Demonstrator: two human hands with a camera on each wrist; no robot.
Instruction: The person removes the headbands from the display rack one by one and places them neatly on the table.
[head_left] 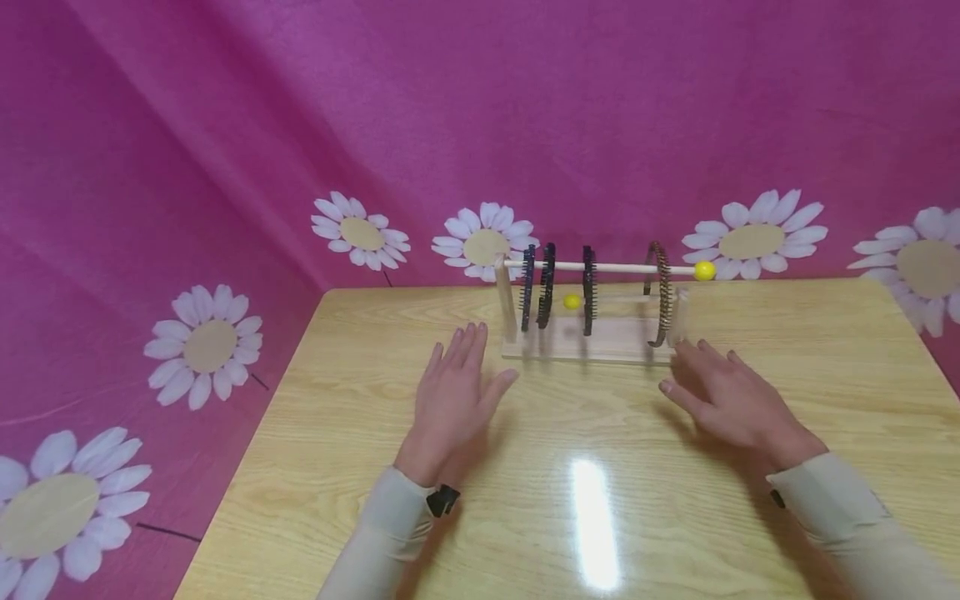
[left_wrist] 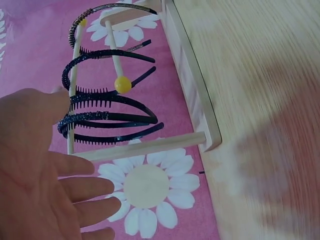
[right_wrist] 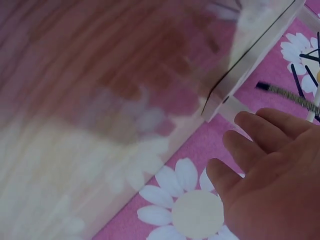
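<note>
The left hand has its fingers straight and released, near the wooden headband stand. On the upper rod hang three dark toothed headbands, then one brown headband; a yellow ball caps the end. The right hand, fingers loosely extended, is just beside the stand.

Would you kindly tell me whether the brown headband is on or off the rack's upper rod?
On: the brown headband loops over the upper rod, near the end with the yellow ball.

A glossy, light wood-grain table carries a wooden rack standing near its far edge.
</note>
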